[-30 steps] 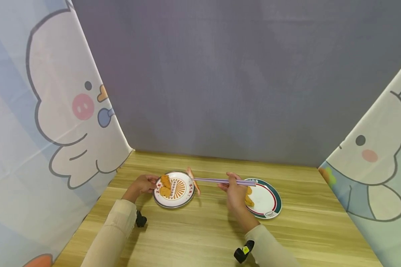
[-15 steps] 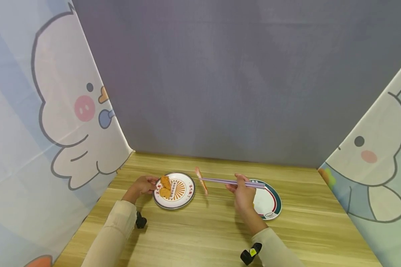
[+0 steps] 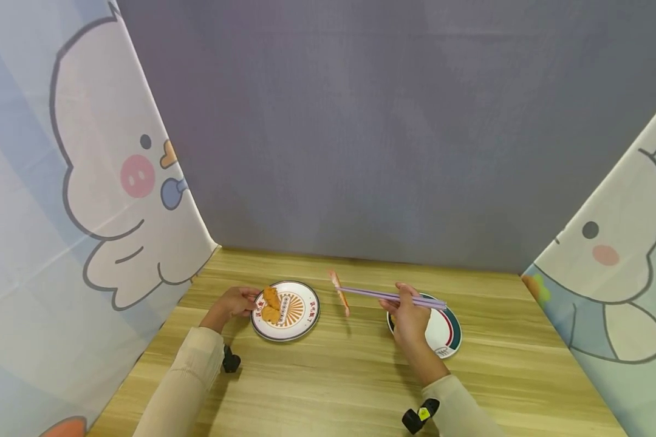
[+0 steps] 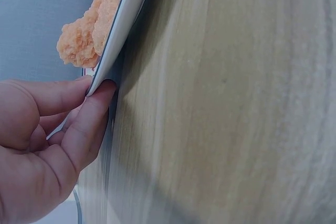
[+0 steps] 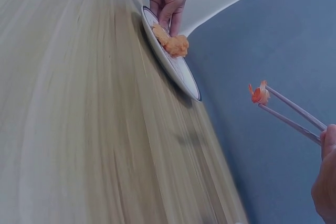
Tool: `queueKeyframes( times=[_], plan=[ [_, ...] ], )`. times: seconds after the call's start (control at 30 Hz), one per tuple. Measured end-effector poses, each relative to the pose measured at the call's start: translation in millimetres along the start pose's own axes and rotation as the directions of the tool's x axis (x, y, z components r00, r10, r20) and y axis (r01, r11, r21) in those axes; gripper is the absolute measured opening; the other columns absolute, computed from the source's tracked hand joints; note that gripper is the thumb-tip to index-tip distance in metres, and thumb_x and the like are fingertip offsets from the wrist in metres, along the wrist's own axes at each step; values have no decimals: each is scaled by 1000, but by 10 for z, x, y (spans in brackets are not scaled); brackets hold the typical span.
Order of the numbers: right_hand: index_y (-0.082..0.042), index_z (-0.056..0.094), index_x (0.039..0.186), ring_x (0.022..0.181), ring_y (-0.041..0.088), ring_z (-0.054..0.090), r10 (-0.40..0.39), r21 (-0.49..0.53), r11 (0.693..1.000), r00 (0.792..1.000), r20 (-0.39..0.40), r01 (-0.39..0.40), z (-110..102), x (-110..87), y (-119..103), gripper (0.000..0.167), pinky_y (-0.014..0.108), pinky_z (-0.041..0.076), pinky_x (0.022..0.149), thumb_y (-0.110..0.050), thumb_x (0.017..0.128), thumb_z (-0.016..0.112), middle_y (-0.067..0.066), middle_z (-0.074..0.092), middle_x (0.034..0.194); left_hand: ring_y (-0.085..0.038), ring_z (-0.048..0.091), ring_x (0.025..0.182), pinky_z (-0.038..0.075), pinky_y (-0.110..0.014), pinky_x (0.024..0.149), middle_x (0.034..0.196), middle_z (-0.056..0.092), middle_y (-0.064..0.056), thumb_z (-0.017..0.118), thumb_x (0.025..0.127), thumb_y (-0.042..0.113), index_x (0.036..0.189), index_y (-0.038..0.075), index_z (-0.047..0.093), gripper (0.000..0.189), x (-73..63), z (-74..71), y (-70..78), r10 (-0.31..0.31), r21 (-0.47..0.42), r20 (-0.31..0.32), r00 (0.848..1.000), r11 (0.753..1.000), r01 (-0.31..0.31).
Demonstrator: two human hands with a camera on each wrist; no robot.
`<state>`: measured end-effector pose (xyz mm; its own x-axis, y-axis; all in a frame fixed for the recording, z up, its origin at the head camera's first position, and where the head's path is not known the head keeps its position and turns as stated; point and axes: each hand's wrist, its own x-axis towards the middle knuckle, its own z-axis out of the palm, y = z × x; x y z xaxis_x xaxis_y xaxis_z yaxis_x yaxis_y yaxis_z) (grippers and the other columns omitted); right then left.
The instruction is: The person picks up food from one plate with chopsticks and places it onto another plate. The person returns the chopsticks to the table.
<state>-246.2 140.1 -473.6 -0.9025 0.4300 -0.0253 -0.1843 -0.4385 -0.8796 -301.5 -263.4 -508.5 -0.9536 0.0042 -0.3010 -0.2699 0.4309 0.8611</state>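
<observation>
Head view: bright and even; a faint, soft-edged shadow lies on the table (image 3: 306, 388) below the shrimp (image 3: 343, 301), left of the right hand (image 3: 410, 315), consistent with light from above. Left wrist view: dimmer, blue-tinted; dark shadow under the plate (image 4: 116, 38), beside the left hand (image 4: 42, 171); wood grain furthest from that grip blurs. Right wrist view: muted, bluish; a hazy shadow shows left of the grip.
</observation>
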Motion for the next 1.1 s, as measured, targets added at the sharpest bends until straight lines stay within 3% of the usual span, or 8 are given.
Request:
queueKeyframes(
  times=[0.17, 0.4, 1.1],
  plan=[
    [5, 62, 113, 60, 12, 72, 12, -25, 1000, 1000, -2, -12, -66, 21, -26, 23, 26, 61, 61, -15, 105, 54, 4, 67, 78, -13, 61, 81, 56, -25, 67, 106, 64, -14, 64, 93, -9, 136, -8, 58, 44, -6, 6, 13, -5, 10, -5, 1000, 1000, 5],
    [-10, 68, 99, 60, 11, 71, 18, -20, 1000, 1000, -17, -18, -141, 26, -95, 17, 24, 61, 60, -17, 106, 55, 2, 64, 79, -14, 61, 83, 57, -27, 69, 106, 64, -15, 64, 92, -10, 136, -8, 58, 44, -6, 15, 18, -12, 5, -2, 1000, 1000, 12],
    [-10, 71, 91, 56, 13, 70, 3, 81, 997, 999, -48, 0, -459, 146, -314, 22, 24, 60, 57, -12, 105, 55, 4, 67, 69, -13, 59, 79, 56, -26, 66, 101, 62, -13, 65, 90, -12, 135, -9, 58, 46, -5, 17, 18, -7, -7, -4, 1000, 1000, 7]
  ],
)
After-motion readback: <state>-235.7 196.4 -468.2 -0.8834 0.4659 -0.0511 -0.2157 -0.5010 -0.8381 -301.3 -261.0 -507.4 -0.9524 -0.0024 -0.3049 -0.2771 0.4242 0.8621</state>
